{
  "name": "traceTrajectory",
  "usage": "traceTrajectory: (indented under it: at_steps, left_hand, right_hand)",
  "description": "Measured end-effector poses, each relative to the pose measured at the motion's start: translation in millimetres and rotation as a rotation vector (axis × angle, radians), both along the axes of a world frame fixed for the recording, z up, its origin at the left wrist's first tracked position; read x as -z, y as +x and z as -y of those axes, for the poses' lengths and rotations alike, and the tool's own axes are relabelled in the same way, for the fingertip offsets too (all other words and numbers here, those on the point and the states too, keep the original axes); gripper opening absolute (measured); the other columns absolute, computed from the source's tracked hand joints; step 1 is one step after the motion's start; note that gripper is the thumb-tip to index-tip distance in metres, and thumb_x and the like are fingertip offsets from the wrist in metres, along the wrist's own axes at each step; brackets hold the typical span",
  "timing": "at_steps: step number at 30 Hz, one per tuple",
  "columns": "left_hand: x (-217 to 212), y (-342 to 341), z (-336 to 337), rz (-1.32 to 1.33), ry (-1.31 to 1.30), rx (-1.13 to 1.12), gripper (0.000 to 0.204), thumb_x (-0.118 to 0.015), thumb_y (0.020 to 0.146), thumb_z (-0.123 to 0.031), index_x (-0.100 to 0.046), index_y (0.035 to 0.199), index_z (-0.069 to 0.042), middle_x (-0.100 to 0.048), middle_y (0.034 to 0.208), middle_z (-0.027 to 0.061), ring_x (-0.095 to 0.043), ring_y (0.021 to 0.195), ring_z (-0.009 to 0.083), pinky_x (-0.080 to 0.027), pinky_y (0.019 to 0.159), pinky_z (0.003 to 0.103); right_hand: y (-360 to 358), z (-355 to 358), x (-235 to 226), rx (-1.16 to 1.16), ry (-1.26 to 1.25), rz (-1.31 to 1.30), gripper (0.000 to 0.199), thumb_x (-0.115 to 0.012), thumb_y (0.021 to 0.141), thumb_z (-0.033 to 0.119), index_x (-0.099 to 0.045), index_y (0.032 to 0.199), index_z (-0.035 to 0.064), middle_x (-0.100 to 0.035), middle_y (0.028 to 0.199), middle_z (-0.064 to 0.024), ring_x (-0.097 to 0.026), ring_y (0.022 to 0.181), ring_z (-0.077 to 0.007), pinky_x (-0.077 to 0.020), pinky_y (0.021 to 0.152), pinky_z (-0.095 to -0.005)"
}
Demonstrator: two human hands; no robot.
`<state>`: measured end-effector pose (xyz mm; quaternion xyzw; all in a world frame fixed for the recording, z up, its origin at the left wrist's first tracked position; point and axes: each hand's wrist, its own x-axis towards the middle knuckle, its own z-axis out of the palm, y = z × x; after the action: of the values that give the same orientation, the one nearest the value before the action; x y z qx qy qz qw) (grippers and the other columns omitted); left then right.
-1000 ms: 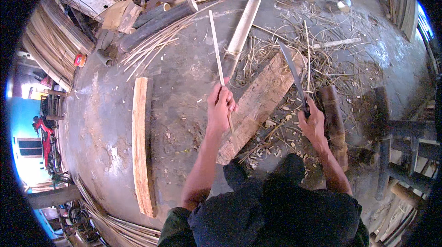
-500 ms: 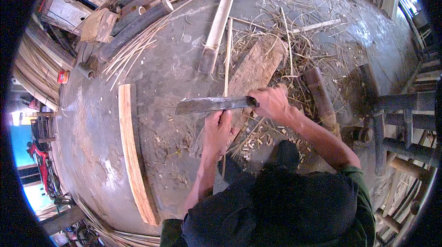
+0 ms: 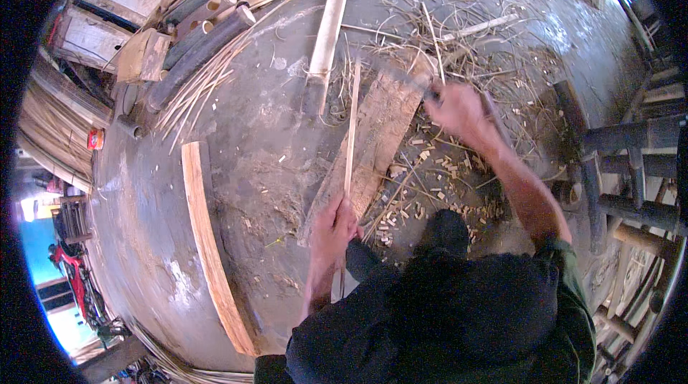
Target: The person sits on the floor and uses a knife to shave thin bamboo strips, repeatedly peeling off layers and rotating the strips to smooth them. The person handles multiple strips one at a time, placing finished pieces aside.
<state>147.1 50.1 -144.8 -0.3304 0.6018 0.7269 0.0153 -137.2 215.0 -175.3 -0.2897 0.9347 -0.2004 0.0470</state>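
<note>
My left hand (image 3: 332,225) is closed round the lower part of a thin pale bamboo strip (image 3: 352,130), which points away from me. Under and beside the strip lies a rough wooden plank (image 3: 387,119), set at a slant on the floor. My right hand (image 3: 460,110) grips the dark handle of a machete (image 3: 395,74); its blade is smeared by motion. The blade appears over the plank's far end, reaching left toward the strip's far tip. Whether blade and strip touch, I cannot tell.
Small cut bamboo pieces (image 3: 448,162) and curly shavings (image 3: 494,47) litter the floor right of the plank. A long split bamboo length (image 3: 204,241) lies on the left, another (image 3: 330,33) ahead. Bamboo poles (image 3: 208,54) are stacked far left; a dark rack (image 3: 631,169) stands right.
My right hand has swung the machete away from me, from just above my left hand to the plank's far end. My left hand has drawn nearer to me with the strip.
</note>
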Motion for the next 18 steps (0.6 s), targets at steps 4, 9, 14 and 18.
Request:
traceTrajectory:
  at_steps: [4, 9, 14, 18]
  left_hand:
    - [1, -30, 2, -0.045, 0.032, -0.073, 0.025, -0.047, 0.101, -0.015, -0.049, 0.124, -0.007, -0.036, 0.068, -0.0052, -0.036, 0.054, 0.0057, -0.039, 0.048, 0.024]
    - [-10, -32, 6, -0.048, 0.156, -0.109, 0.015, -0.047, 0.102, -0.017, -0.043, 0.088, -0.011, -0.037, 0.068, -0.0052, -0.035, 0.054, 0.0064, -0.036, 0.046, 0.025]
    - [-27, -16, -1, -0.018, 0.206, -0.127, 0.024, -0.046, 0.102, -0.015, -0.052, 0.125, -0.011, -0.037, 0.067, -0.0038, -0.037, 0.052, 0.0072, -0.035, 0.046, 0.023]
    - [-35, 12, -13, 0.071, 0.252, -0.068, 0.042, -0.042, 0.103, -0.011, -0.041, 0.145, -0.012, -0.035, 0.067, -0.0031, -0.031, 0.053, 0.0077, -0.035, 0.048, 0.023]
  right_hand:
    - [81, 22, 10, -0.301, 0.029, 0.063, 0.016, -0.066, 0.079, 0.030, -0.064, 0.083, 0.0141, -0.065, 0.065, -0.0085, -0.067, 0.062, -0.0290, -0.0509, 0.058, -0.0461]
    - [84, 27, 7, -0.396, 0.030, 0.014, 0.018, -0.070, 0.073, 0.026, -0.062, 0.086, 0.0181, -0.068, 0.077, -0.0025, -0.068, 0.069, -0.0271, -0.0455, 0.063, -0.0476]
    - [31, 22, 22, -0.129, 0.082, -0.073, 0.019, -0.070, 0.075, 0.027, -0.068, 0.091, 0.0163, -0.069, 0.073, -0.0056, -0.068, 0.068, -0.0287, -0.0525, 0.065, -0.0463]
    - [-28, -13, 29, 0.080, 0.030, -0.001, 0.033, -0.063, 0.081, 0.036, -0.070, 0.102, 0.0118, -0.070, 0.084, -0.0162, -0.069, 0.079, -0.0382, -0.0539, 0.073, -0.0497]
